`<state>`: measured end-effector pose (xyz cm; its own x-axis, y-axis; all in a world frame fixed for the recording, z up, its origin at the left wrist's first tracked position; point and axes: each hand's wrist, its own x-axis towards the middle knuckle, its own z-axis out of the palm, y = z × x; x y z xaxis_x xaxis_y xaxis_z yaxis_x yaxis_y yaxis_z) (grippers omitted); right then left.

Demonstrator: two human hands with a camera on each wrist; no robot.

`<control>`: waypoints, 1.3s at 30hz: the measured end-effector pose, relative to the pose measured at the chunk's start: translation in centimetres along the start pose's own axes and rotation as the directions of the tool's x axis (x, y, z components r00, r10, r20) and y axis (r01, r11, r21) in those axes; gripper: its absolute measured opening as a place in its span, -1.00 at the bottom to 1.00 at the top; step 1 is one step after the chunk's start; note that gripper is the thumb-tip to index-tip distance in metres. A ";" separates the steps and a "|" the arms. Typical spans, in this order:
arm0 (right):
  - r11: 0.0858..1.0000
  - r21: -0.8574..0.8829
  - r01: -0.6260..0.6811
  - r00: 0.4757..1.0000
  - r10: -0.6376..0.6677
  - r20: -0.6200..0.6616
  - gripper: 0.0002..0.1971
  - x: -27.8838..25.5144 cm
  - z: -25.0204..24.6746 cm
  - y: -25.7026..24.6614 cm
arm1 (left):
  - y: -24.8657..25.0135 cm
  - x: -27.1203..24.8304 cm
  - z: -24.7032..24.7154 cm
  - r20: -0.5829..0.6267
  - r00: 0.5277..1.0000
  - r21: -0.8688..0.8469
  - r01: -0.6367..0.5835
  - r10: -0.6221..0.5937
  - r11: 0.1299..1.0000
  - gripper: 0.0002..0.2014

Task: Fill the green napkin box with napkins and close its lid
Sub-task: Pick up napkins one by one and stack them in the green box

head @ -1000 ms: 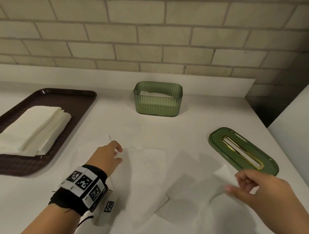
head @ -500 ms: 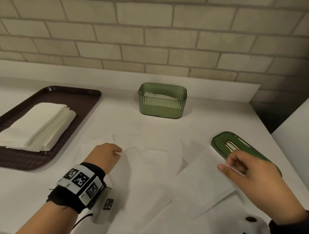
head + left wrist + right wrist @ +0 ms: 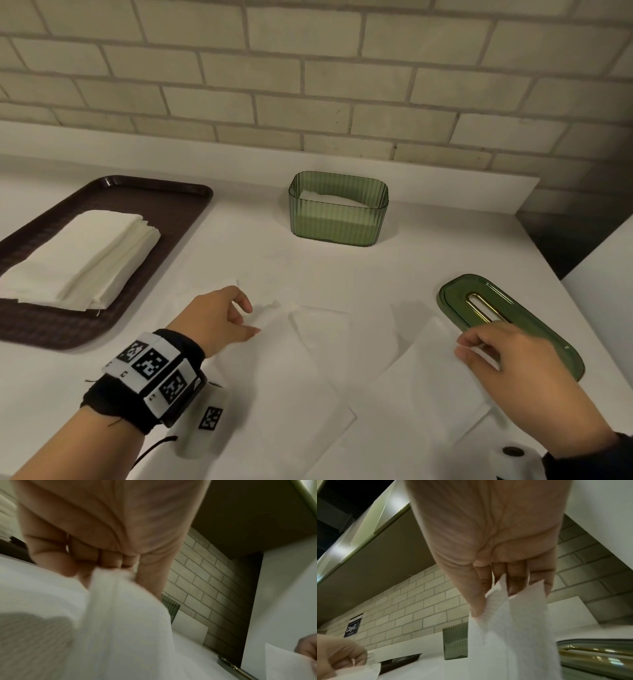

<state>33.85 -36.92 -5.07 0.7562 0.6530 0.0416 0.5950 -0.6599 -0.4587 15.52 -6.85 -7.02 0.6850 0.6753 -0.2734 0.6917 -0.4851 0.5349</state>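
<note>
The green ribbed napkin box point(image 3: 338, 212) stands open at the back of the white counter, with white napkins inside. Its green lid point(image 3: 507, 320) with a gold slot lies flat at the right. My left hand point(image 3: 236, 317) pinches the corner of a white napkin point(image 3: 284, 377) lying near the counter's front; its fingers point(image 3: 109, 559) curl round that corner. My right hand point(image 3: 479, 346) pinches the corner of another white napkin point(image 3: 428, 387) in front of the lid, and its fingertips point(image 3: 477, 601) close on the raised sheet point(image 3: 510, 635).
A dark brown tray point(image 3: 178, 205) at the left holds a stack of folded white napkins point(image 3: 82, 257). A brick wall runs behind the counter. A white panel point(image 3: 603, 274) rises past the counter's right edge. More loose napkins point(image 3: 322, 329) lie between my hands.
My right hand has lifted its napkin corner and drawn it up towards the lid. My left hand stays on its napkin corner with small finger shifts. The head view has moved closer.
</note>
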 end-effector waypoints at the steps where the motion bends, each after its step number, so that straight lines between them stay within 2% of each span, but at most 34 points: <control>1: 1.000 -0.001 0.002 1.000 -0.002 -0.001 -0.89 0.0 0.1 0.0 | 0.1 -0.1 0.1 -0.003 1.000 0.002 -0.001 0.001 1.000 -0.73; 5: 1.000 -0.017 -0.003 1.000 0.003 0.002 -0.89 0.0 0.2 0.2 | -0.2 -0.2 0.5 -0.026 0.998 0.049 -0.060 0.061 0.997 -0.61; 9: 1.000 -0.015 -0.004 1.000 0.005 0.016 -0.89 -0.2 0.3 -0.1 | -0.2 -0.6 0.9 -0.005 0.986 0.121 -0.164 0.166 0.979 -0.78; 10: 1.000 0.000 -0.010 1.000 0.010 0.019 -0.89 -0.2 0.3 -0.2 | -0.1 -0.7 1.0 0.012 0.987 0.132 -0.159 0.159 0.978 -0.83; 12: 0.999 0.030 -0.029 0.999 0.028 0.025 -0.88 -0.2 0.2 -0.6 | 0.2 -0.9 1.1 0.090 0.993 0.136 -0.081 0.070 0.987 -0.58; 14: 0.999 0.043 -0.029 1.000 0.029 0.007 -0.86 -0.1 0.2 -0.6 | 0.4 -1.1 1.2 0.176 0.984 0.136 -0.022 -0.002 0.990 -0.47; 17: 0.997 0.069 -0.020 0.999 0.022 -0.033 -0.86 -0.1 -0.2 -0.9 | 0.3 -1.4 1.0 0.253 0.967 0.245 -0.029 -0.035 0.969 -0.54; 20: 0.996 0.092 -0.011 0.997 0.018 -0.073 -0.85 -0.1 -0.9 -1.5 | -0.1 -1.8 0.8 0.219 0.975 0.290 -0.021 -0.045 0.957 -0.59; 23: 0.988 0.157 -0.012 0.990 0.034 -0.137 -0.83 0.0 -1.5 -2.2 | -0.6 -2.3 0.3 0.200 0.980 0.182 -0.022 -0.016 0.983 -0.65; 26: 0.965 0.261 0.026 0.974 0.034 -0.225 -0.87 0.1 -2.0 -2.9 | -0.9 -3.0 -0.4 0.163 0.986 -0.036 -0.013 0.019 0.999 -0.86; 28: 0.938 0.347 0.009 0.967 0.081 -0.242 -0.90 0.3 -2.2 -3.0 | -1.0 -3.4 -0.9 0.144 0.990 -0.187 0.025 0.002 0.982 -0.91; 31: 0.919 0.390 -0.063 0.980 0.130 -0.150 -0.60 0.7 -2.3 -3.0 | -1.6 -3.6 -1.6 0.126 0.990 -0.259 0.086 -0.055 0.962 -0.86; 33: 0.951 0.298 -0.079 0.991 0.109 -0.084 -0.51 1.0 -2.4 -2.8 | -2.1 -3.5 -2.0 0.109 0.991 -0.250 0.100 -0.075 0.963 -0.85; 34: 0.974 0.217 -0.062 0.995 0.077 -0.063 -0.60 1.2 -2.4 -2.7 | -2.3 -3.4 -2.1 0.097 0.992 -0.245 0.106 -0.085 0.964 -0.86; 36: 0.999 0.021 -0.028 0.999 0.028 -0.018 -0.90 1.7 -2.4 -2.5 | -2.8 -3.3 -2.4 0.081 0.990 -0.262 0.131 -0.114 0.956 -0.88; 39: 0.992 -0.120 -0.045 0.996 0.054 0.066 -0.84 2.5 -2.3 -1.9 | -3.0 -3.3 -2.8 0.084 0.990 -0.322 0.136 -0.115 0.937 -0.85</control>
<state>35.22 -34.90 -2.01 0.7675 0.6397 -0.0418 0.5885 -0.7289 -0.3499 10.54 -6.01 -5.51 0.6178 0.6774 -0.3994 0.6677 -0.1835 0.7215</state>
